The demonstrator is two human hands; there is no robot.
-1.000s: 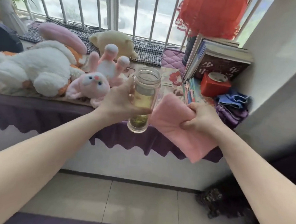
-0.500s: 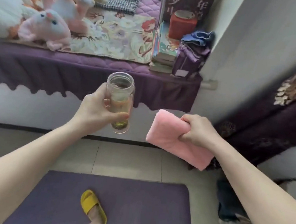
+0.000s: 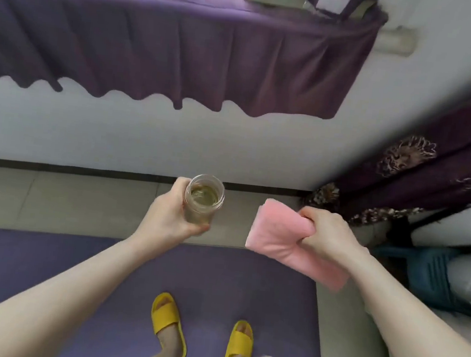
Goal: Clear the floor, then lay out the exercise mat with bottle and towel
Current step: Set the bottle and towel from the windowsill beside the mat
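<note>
Pink towel [image 3: 291,242], folded, is clenched in the right hand [image 3: 325,234]; the left hand [image 3: 169,215] wraps a clear bottle [image 3: 203,199] with yellowish liquid. Both hang above the purple mat's [image 3: 44,268] far edge, where yellow slippers [image 3: 168,319] stand.

– How is the bottle [image 3: 204,199] seen?
– As a clear, lidless bottle at the centre of the frame, held upright above the floor. A yellowish liquid is seen through its open mouth.

– And the towel [image 3: 291,243]?
– A pink towel, folded into a thick pad, is held right of centre, tilted so that its lower corner hangs toward the lower right.

– Where is the mat [image 3: 44,268] found?
– A purple mat is spread flat across the lower part of the frame, its far edge lying just under the bottle and towel.
</note>
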